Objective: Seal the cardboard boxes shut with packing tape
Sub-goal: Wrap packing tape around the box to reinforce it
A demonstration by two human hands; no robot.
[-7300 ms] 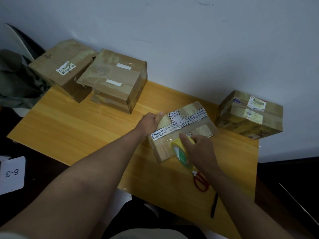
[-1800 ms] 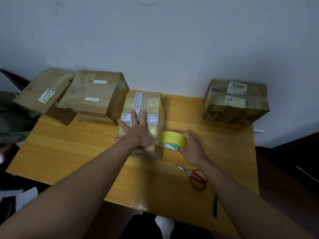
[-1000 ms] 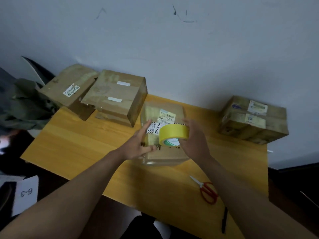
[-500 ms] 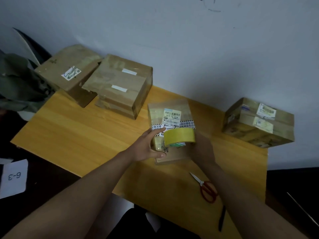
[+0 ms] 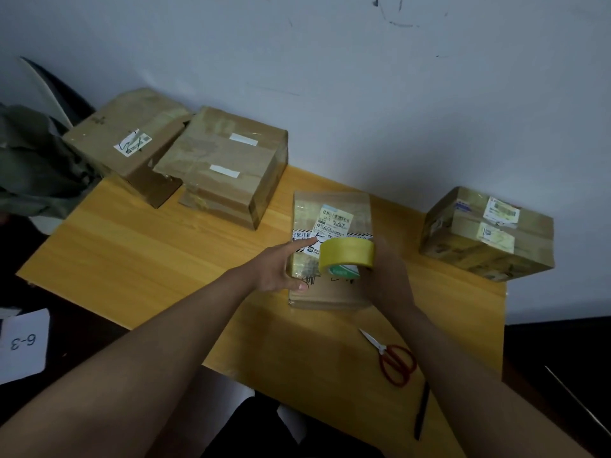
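On the wooden table (image 5: 165, 259), left hand (image 5: 277, 269) fingers lie straight against the box (image 5: 330, 223); right hand (image 5: 386, 276) grips the tape roll (image 5: 347, 256).

Yellow wooden table (image 5: 139, 259) against a scuffed white wall (image 5: 330, 77) — dim light.

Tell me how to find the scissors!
Look at the yellow wooden table and go to its near right corner, past the person's right hand. The scissors lie flat there, next to a black pen. They are the only thing with bright red handles.
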